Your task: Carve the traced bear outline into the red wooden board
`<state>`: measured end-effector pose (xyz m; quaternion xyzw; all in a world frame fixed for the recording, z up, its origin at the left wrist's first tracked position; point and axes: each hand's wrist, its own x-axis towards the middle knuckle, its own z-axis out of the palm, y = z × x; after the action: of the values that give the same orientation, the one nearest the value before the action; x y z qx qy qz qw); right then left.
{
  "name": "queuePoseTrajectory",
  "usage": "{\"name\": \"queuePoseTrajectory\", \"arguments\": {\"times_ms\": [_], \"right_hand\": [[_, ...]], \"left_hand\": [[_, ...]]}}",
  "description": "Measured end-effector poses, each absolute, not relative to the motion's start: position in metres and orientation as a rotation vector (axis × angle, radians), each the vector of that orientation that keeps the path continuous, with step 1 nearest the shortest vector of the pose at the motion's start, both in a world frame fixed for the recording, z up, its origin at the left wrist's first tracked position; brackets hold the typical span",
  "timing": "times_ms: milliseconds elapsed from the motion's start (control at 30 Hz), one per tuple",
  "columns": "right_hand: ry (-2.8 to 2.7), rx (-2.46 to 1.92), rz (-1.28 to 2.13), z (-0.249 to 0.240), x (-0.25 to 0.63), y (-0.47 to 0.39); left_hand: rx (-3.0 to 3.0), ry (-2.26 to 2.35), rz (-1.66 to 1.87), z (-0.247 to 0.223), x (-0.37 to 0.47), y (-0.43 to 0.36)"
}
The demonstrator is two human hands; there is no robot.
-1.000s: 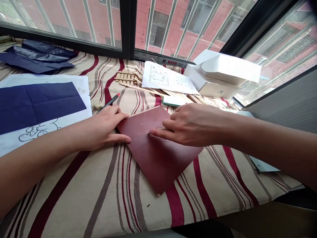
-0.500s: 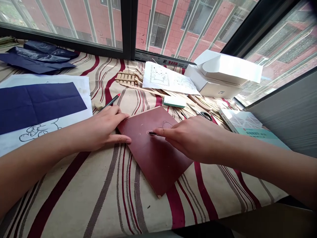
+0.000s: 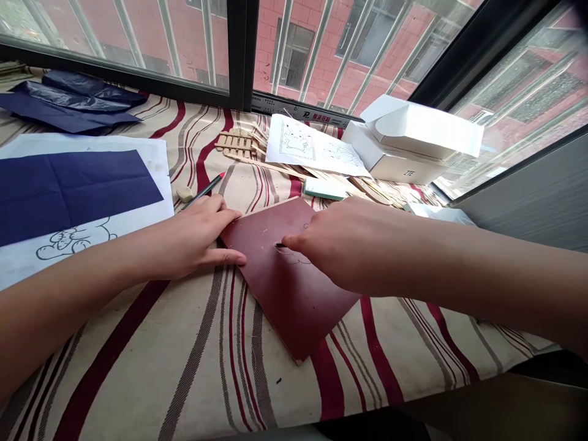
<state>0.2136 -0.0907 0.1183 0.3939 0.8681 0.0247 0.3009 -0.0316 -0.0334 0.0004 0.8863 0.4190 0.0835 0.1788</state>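
A reddish-brown board lies at an angle on the striped cloth, with outlines and a few pale scratches on its face. My left hand holds its left corner, the thumb on one edge and the index finger on the other. My right hand is closed around a slim carving tool; only its dark tip shows, touching the board by a pale cut line. The rest of the tool is hidden in the fist. Beyond my left hand lie a dark pen with a red end and a lump like an eraser.
Left are a dark blue sheet on a white drawing and more folded blue sheets. Behind the board are wooden sticks, a printed sheet, a small green-white box and a white box under the window.
My right hand has turned and its forearm has swung up, now covering the scissors and most of the book. The tool tip stays near the same mark. My left hand keeps its place.
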Motion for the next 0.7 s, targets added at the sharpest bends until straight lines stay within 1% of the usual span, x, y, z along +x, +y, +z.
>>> {"name": "queuePoseTrajectory", "arguments": {"times_ms": [233,400,467,633,700], "right_hand": [[2.422,0.717,0.299,0.110,0.225,-0.084],[2.401,0.542,0.462,0.109,0.234,-0.078],[2.422,0.567,0.445,0.109,0.235,-0.078],[2.377,0.896,0.138,0.112,0.224,-0.085],[2.352,0.956,0.103,0.113,0.218,-0.088]], "left_hand": [[2.484,1.135,0.296,-0.003,-0.032,-0.031],[2.480,1.155,0.262,-0.002,-0.031,-0.031],[2.470,1.164,0.246,0.000,-0.031,-0.031],[2.479,1.174,0.248,-0.001,-0.032,-0.031],[2.488,1.176,0.263,-0.002,-0.032,-0.031]]}}
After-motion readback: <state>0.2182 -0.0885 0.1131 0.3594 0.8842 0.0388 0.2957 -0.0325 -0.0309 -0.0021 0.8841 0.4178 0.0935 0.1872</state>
